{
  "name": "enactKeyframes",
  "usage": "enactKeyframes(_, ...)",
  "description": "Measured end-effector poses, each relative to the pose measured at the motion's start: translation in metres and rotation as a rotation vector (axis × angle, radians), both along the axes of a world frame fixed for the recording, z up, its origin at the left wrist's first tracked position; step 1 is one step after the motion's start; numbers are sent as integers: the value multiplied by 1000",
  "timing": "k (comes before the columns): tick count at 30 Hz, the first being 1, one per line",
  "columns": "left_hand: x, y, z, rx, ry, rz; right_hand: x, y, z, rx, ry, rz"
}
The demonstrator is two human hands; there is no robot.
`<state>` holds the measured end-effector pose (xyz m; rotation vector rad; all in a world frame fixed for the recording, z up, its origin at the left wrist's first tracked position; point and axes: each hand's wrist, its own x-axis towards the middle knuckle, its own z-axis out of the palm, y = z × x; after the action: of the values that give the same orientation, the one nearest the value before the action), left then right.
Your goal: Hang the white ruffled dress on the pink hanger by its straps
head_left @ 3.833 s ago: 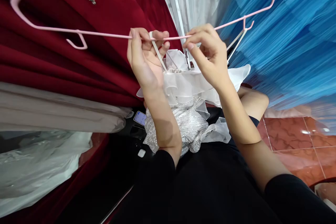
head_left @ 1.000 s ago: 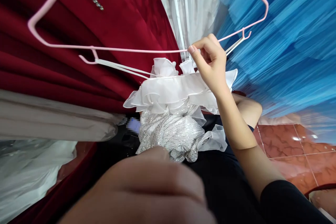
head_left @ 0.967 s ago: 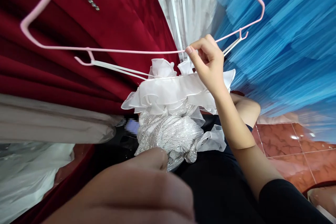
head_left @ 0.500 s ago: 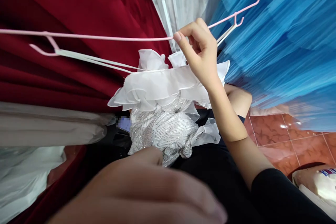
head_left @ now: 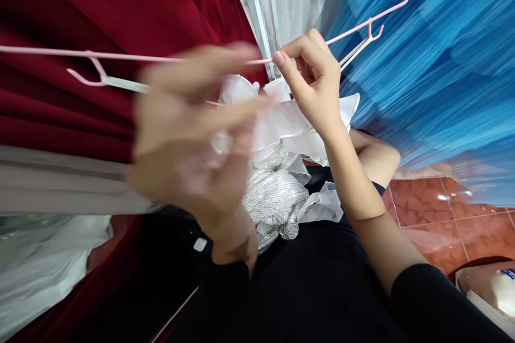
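You wore the one camera on your head, and it faced forward and steeply down, with your shirt [head_left: 314,284] along the bottom edge and the dress [head_left: 277,193] near the middle. It sat close enough that your left hand [head_left: 193,123] showed large and blurred, while your right hand [head_left: 311,77] looked smaller and sharper. The hanger [head_left: 137,57] crossed the upper part, cut off by the left and top edges. From that height you also took in red cloth [head_left: 161,5] at upper left, blue tulle [head_left: 434,86] at upper right and floor [head_left: 426,201] at lower right.
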<state>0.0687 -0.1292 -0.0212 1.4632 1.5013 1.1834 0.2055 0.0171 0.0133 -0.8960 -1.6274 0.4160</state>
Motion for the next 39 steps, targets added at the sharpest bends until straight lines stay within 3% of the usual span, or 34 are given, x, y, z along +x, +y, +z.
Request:
enactKeyframes(3,-22,27,38,27,4,64,0,0,-2,-14,-7,-9)
enactKeyframes(5,-42,50,48,79,16,120,-2,2,-5,-41,-16,-26)
enactKeyframes(7,-56,74,46,209,22,256,-4,3,-7,-55,-32,-33)
enactKeyframes(8,-60,86,43,324,1,383,-5,3,-7,-54,-34,-35)
enactKeyframes(10,-59,108,33,570,-190,591,-6,4,-8,-36,-27,-33)
enactKeyframes(13,-50,127,20,608,-433,536,-4,4,-8,-12,-19,-42)
enactKeyframes(17,-48,128,16,655,-460,602,3,7,-7,-2,-38,-54)
enactKeyframes(20,-55,119,24,688,-489,599,8,11,-5,-15,-50,-39)
enactKeyframes(23,-53,110,43,759,-562,592,10,12,0,-51,-39,-11)
enactKeyframes(26,-42,101,68,873,-550,743,11,11,11,-85,-33,47)
enactKeyframes(29,-38,95,83,864,-550,778,12,9,19,-111,-56,97)
enactKeyframes(32,-49,97,77,842,-503,733,12,10,18,-114,-64,88)
enactKeyframes(36,-71,103,51,749,-423,571,13,14,6,-100,-52,38)
enactKeyframes(39,-75,108,35,780,-375,554,13,13,3,-97,-54,13)
